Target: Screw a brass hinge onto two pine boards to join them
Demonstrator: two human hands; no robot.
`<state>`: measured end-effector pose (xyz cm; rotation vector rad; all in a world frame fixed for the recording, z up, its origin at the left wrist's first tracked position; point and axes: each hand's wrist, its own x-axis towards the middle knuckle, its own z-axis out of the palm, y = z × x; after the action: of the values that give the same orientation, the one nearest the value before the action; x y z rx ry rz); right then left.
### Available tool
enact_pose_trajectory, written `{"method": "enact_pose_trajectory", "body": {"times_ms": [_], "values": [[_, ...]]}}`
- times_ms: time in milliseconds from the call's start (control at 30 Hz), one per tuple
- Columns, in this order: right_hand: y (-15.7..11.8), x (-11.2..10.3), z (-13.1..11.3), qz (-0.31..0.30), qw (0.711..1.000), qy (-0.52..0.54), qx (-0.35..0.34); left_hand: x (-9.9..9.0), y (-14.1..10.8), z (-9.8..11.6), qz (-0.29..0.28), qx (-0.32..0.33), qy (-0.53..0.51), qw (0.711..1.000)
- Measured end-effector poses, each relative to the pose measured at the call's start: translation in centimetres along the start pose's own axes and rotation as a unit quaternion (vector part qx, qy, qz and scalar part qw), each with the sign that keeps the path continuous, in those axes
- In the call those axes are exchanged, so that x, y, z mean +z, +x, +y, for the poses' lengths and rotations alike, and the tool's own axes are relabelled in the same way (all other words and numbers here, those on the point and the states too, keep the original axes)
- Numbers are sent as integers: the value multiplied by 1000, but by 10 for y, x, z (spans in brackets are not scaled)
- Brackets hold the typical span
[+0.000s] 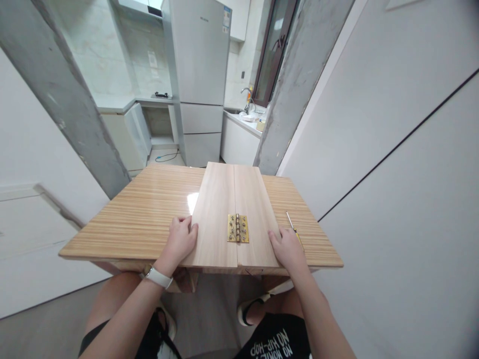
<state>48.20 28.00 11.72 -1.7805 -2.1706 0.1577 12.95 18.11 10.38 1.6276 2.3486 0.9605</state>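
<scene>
Two pale wooden boards lie side by side on the table, the left board and the right board, with a narrow seam between them. Across that seam, toward the near end, sits a brass hinge with several screws in its leaves. My left hand grips the outer edge of the left board, thumb and fingers curled against it. At the opposite outer edge, my right hand holds the right board in the same way. A screwdriver with a yellow and black handle lies just beyond my right hand.
The boards rest on a striped wood-grain table, their near ends at its front edge. My legs are beneath it. Beyond stand a fridge and a sink counter. A white panel rises close on the right.
</scene>
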Motion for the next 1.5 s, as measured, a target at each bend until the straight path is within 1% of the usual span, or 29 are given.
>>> {"method": "enact_pose_trajectory", "body": {"times_ms": [100, 200, 267, 333, 367, 400, 467, 533, 600, 667, 700, 733, 767, 833, 900, 967, 1000, 1067, 1167, 1233, 1267, 1333, 1400, 1467, 1500], "values": [[0, 2, -1, 4, 1000, 0, 0, 2, 1, -1, -22, 7, 12, 1000], [-3, -2, -1, 13, 1000, 5, 0, 0, 2, -1, -40, 9, -1, 999], [-5, -8, 4, 56, 998, 0, 21, -3, 1, -3, -40, 5, -20, 999], [-7, -16, 13, 123, 990, -29, 67, -5, -3, -7, -29, -1, -56, 998], [-7, -19, 19, 144, 984, -52, 95, -6, -6, -10, -21, -5, -79, 997], [-7, -23, 26, 148, 979, -74, 119, -6, -9, -13, -14, -8, -103, 995], [-6, -27, 39, 99, 980, -85, 153, -8, -15, -18, -5, -13, -146, 989], [-4, -29, 48, 41, 984, -61, 161, -9, -22, -20, -6, -15, -173, 985], [-4, -31, 46, 19, 987, -40, 156, -11, -27, -21, -13, -14, -189, 982], [-8, -33, 28, 33, 988, -26, 147, -12, -31, -19, -23, -12, -202, 979], [-12, -35, 13, 39, 990, -13, 136, -12, -32, -17, -27, -10, -208, 978], [-19, -36, -6, 53, 991, 30, 117, -12, -33, -16, -30, -5, -211, 977], [-26, -37, -28, 54, 992, 70, 92, -11, -33, -15, -32, 1, -211, 977], [-43, -36, -78, 35, 992, 117, 36, -10, -34, -12, -32, 14, -200, 979], [-58, -31, -126, 8, 990, 133, -38, -9, -34, -11, -28, 21, -184, 982], [-65, -22, -164, -12, 989, 120, -84, -8, -34, -10, -24, 28, -171, 985], [-66, -16, -179, -26, 989, 106, -97, -8, -34, -9, -22, 33, -166, 985], [-64, -4, -198, -43, 991, 74, -100, -7, -34, -8, -18, 48, -157, 986], [-57, 7, -212, -41, 995, 42, -81, -6, -33, -6, -5, 71, -141, 987], [-55, 8, -211, -30, 996, 34, -75, -9, -32, -6, -8, 85, -130, 988], [-54, 5, -206, -21, 996, 36, -79, -12, -33, -8, -18, 93, -124, 988], [-55, -2, -186, 15, 995, 52, -87, -20, -36, -13, -53, 111, -115, 986], [-56, -11, -149, 81, 990, 85, -78, -30, -41, -19, -91, 130, -107, 982], [-58, -15, -99, 159, 979, 111, -66, -40, -47, -25, -120, 139, -87, 979], [-59, -14, -73, 179, 976, 106, -66, -44, -49, -26, -134, 143, -78, 978]]}}
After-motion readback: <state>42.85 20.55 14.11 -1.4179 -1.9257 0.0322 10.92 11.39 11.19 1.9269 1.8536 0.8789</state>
